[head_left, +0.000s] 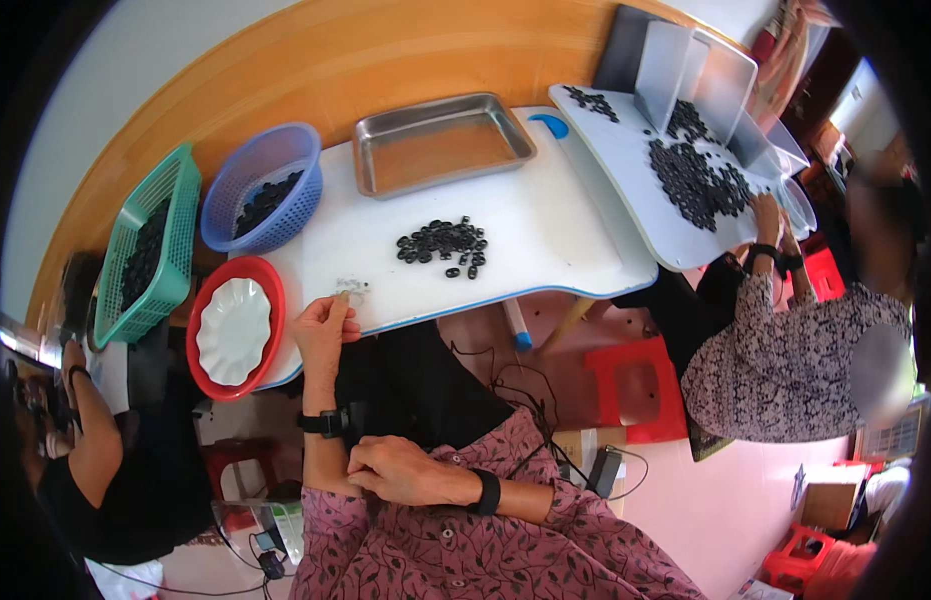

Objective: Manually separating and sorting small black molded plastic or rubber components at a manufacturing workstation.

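My left hand (325,325) is at the front left edge of the white table (545,225), thumb and fingertips pinched together. What they hold, if anything, is too small to make out. Just beyond the fingertips lie tiny pale and dark bits (351,286). My right hand (397,470) is drawn back near my body, its fingers curled closed against my left forearm, and nothing shows in it. A loose heap of small, shiny black oval pieces (440,240) sits mid-table, with a few strays at its right front.
A metal tray (525,150) stands at the back. On the left are a purple basket (307,190) and a green basket (180,260) with black pieces, and a red basin (274,345) with a white scalloped dish (233,330). Co-workers sit on both sides; the right one (795,360) handles black pieces.
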Demonstrator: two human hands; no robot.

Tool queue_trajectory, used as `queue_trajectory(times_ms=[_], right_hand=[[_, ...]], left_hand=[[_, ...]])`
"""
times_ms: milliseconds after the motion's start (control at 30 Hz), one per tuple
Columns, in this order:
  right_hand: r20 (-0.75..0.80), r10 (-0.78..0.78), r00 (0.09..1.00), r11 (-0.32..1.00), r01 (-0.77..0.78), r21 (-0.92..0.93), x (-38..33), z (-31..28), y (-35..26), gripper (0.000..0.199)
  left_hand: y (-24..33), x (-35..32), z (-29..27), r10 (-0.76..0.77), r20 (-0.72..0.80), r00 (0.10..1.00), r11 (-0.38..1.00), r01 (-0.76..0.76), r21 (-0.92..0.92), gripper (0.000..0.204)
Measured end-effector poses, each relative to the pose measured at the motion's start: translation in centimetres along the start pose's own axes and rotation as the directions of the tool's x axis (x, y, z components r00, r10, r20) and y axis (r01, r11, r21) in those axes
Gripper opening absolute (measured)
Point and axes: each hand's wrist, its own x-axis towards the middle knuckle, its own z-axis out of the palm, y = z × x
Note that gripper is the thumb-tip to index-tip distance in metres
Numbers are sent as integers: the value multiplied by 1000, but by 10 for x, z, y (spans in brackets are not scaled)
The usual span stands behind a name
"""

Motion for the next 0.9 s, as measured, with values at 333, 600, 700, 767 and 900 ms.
queue_trajectory(times_ms=[333, 600, 700, 767, 900], right_hand=[[-6, 16, 1000, 1000, -16, 5, 8, -10, 8, 11], [-397, 63, 916, 991, -104, -84, 13, -48, 17, 9], [-611, 61, 789, 974, -181, -136, 10, -78, 31, 7], [-700, 103, 707, 971, -224, -83, 5, -102, 52, 8], [-798, 61, 599, 948, -286, -142, 12, -136, 46, 12]], left_hand=[[-4, 0, -1, 12, -26, 1000, 996, -14, -86, 19], [-1, -1, -3, 15, -15, 1000, 996, -16, -83, 21], [1, 0, -3, 10, -2, 1000, 995, -10, -101, 21], [3, 0, 1, 21, 11, 1000, 993, -20, -119, 21], [7, -1, -4, 2, 4, 1000, 996, -2, -84, 21]])
